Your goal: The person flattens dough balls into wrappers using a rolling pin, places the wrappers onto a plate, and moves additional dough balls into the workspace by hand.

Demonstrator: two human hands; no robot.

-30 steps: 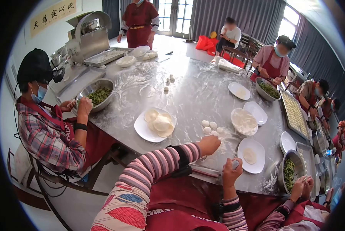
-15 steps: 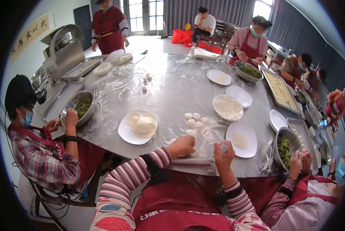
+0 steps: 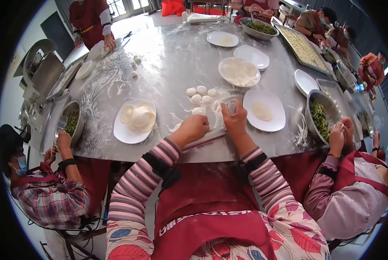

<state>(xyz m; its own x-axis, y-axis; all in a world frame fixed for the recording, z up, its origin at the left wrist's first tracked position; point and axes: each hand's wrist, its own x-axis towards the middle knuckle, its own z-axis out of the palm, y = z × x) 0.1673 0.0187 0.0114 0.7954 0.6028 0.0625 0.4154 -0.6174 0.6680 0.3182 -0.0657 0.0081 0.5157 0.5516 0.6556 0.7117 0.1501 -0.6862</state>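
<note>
My left hand (image 3: 194, 127) lies curled, knuckles up, on the floured steel table (image 3: 176, 52). A dough ball (image 3: 198, 111) sits just beyond its fingers, and what is under the palm is hidden. My right hand (image 3: 234, 118) stands upright beside it, fist closed around a small grey-white object (image 3: 231, 107) that sticks out above the thumb. A thin stick (image 3: 205, 138) lies along the table edge below both hands. A cluster of dough balls (image 3: 201, 94) sits farther out. To the right is a white plate holding one round wrapper (image 3: 262, 111).
A plate of stacked wrappers (image 3: 135, 117) is at my left and a flour plate (image 3: 238, 71) is ahead. At right, a person's hands (image 3: 341, 130) work beside a bowl of green filling (image 3: 320, 116). Another masked person (image 3: 51, 195) holds a filling bowl (image 3: 70, 123) at left. A tray of dumplings (image 3: 302, 43) sits far right.
My left hand has drawn back from the dough balls to the table edge. My right hand has moved onto the table beside it. The view has tilted down.
</note>
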